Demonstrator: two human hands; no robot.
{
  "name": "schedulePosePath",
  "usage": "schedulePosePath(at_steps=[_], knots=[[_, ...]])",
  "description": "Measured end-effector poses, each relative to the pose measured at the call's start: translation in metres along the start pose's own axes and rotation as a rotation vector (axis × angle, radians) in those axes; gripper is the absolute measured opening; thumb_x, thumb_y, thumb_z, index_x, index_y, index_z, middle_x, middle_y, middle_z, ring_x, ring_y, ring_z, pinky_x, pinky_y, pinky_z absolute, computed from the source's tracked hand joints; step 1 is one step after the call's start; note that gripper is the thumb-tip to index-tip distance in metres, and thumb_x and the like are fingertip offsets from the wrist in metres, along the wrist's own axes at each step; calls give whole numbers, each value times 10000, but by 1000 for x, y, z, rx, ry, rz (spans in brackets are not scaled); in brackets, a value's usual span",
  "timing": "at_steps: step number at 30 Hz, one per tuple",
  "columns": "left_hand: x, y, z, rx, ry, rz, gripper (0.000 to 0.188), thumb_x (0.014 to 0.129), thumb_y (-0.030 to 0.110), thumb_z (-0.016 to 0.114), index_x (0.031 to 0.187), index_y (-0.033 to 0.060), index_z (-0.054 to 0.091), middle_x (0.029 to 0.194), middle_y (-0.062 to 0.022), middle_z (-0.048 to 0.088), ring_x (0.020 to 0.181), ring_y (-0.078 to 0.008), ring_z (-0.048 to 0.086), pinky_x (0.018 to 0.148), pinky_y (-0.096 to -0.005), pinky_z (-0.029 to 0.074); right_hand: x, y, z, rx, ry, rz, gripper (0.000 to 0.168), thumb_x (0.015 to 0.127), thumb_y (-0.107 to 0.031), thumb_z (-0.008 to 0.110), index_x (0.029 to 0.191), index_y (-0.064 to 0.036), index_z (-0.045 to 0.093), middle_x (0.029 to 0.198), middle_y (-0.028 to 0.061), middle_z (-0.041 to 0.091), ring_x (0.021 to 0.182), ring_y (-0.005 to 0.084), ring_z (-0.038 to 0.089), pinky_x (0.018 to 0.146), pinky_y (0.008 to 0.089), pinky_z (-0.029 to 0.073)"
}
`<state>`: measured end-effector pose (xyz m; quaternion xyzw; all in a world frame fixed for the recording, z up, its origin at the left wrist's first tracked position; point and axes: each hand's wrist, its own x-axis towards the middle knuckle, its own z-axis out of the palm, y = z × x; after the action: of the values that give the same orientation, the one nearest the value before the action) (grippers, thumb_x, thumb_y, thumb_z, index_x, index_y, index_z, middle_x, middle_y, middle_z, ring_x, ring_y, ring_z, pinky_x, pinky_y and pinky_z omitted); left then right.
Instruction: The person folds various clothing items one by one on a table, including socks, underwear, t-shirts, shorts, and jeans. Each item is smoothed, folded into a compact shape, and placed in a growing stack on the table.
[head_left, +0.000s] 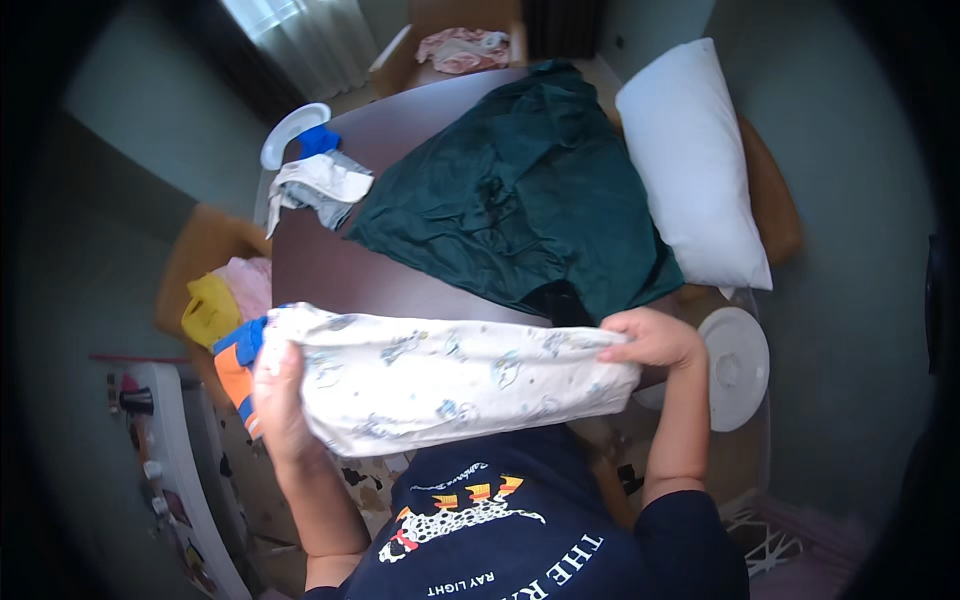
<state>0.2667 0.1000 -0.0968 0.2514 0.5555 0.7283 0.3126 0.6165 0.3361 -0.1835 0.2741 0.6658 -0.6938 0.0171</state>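
Stretched between both hands in front of my chest is a white printed cloth garment (465, 375), folded lengthwise, with small blue-grey figures on it. My left hand (281, 382) grips its wider end, thumb on top. At the narrower end, my right hand (652, 337) pinches the upper corner between thumb and fingers. Beyond the garment, a dark green satiny cloth (510, 195) lies spread and wrinkled over the table (322, 262). Part of the table's near edge is hidden behind the white garment.
A white pillow (690, 165) stands right of the table, above a round white lid (731, 371). Crumpled white and grey clothes (319, 184) lie at the table's left corner. Yellow cloth (214, 311) and orange-blue cloth (238, 367) are on a left chair. Pink cloth (461, 51) rests on the far chair.
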Motion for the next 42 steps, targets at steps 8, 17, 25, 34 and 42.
schedulePosePath(at_steps=[8,17,25,34,42], knots=[[4,-167,-27,99,-31,-322,318,1004,220,532,1174,-46,567,1068,-70,630,921,-122,588,835,-279,472,10,79,-21,-623,785,110,375,801,-292,734,1069,-39,663,990,122,672,917,287,636,830,363,489],[-3,-279,-133,512,-2,-237,250,983,264,579,975,15,597,846,10,571,771,-68,482,703,-252,436,-7,196,29,-691,1010,364,492,822,-383,701,1232,-121,626,1339,171,537,1283,362,443,1067,517,315],[-5,-233,-94,1395,-42,312,518,847,28,609,1333,-19,434,1305,-248,472,1237,-395,439,1053,-460,349,5,230,45,-597,1392,228,530,820,-327,717,1295,-139,574,1456,153,391,1336,409,332,1103,532,258],[-20,-268,-75,1674,-563,72,756,880,445,607,1506,143,311,1590,-219,101,1455,-472,13,1157,-579,15,-9,243,-3,-352,1490,739,789,656,-432,835,1217,30,527,1113,245,598,1106,418,539,1014,462,391],[-19,-274,-77,1684,-556,76,761,873,462,611,1497,134,325,1572,-244,154,1441,-498,54,1140,-615,37,10,237,9,-230,1698,193,425,797,-208,724,1082,46,537,1118,229,582,1020,421,555,898,483,430]])
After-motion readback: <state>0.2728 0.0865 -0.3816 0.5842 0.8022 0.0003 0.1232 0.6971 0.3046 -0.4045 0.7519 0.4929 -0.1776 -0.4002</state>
